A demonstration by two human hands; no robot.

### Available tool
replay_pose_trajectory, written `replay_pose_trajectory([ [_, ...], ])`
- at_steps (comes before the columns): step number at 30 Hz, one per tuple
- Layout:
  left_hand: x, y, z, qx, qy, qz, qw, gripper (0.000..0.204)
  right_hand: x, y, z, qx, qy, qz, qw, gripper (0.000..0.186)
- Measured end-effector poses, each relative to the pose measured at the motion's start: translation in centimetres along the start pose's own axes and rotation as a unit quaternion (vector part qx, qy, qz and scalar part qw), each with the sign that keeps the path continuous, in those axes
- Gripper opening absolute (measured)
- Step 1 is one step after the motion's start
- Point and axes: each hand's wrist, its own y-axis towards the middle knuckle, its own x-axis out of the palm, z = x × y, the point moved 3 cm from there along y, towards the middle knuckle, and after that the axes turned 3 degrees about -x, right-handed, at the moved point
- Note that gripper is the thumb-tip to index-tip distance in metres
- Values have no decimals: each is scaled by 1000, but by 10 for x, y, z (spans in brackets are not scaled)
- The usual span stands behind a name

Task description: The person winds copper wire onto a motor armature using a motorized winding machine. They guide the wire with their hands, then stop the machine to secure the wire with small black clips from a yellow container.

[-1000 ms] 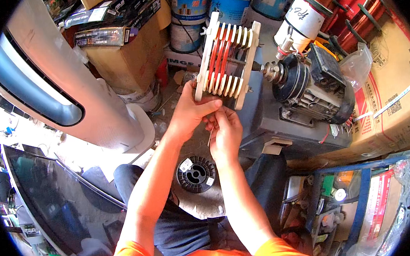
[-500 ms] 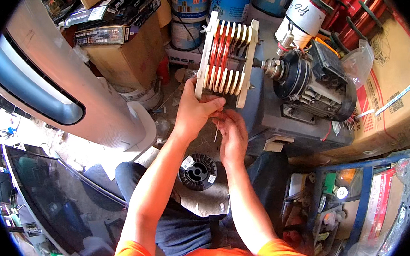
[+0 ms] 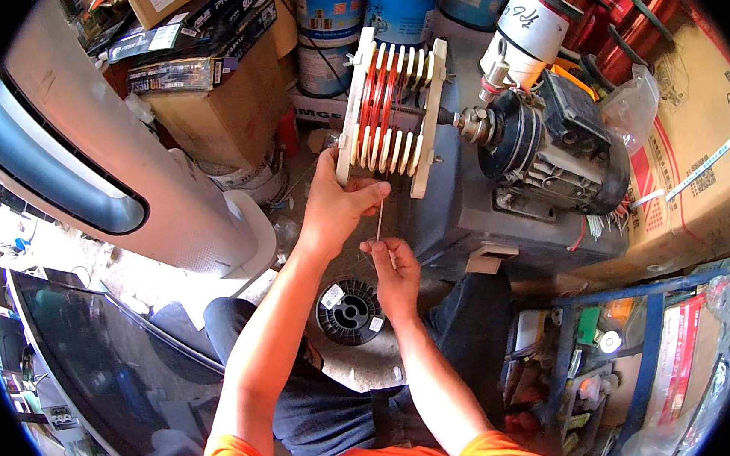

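In front of me a coil winding former (image 3: pixel 388 119), with pale end plates and rows of pale rods, carries red-brown enamelled copper wire (image 3: pixel 376 98) in its left slots. My left hand (image 3: pixel 337 204) is at its lower left corner, fingers partly hidden behind, thumb and fingers closed on a thin pale strand (image 3: pixel 380 218). Below it, my right hand (image 3: pixel 396 277) pinches the strand's lower part between thumb and fingers. Whether the strand is bare wire or a sleeve, I cannot tell. On the floor beneath lies a black spool (image 3: pixel 348 312).
A dark electric motor (image 3: pixel 556 149) on a grey bench (image 3: pixel 458 212) joins the former's right side. Copper wire spools (image 3: pixel 633 35) stand at the back right by a large carton (image 3: pixel 702 150). Blue buckets (image 3: pixel 399 11) are behind; a tall white appliance (image 3: pixel 145 159) rises at left.
My right hand has moved down, away from my left, exposing the pale strand between them. My left hand stays near the former's lower edge. The view has shifted slightly.
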Motion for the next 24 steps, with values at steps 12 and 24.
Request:
replay_pose_trajectory([
  [12,-17,-21,39,15,87,-11,996,33,13,0,-14,119,107,119,980,24],
  [24,-6,56,127,359,298,-43,884,24,20,31,-24,87,60,121,987,26],
])
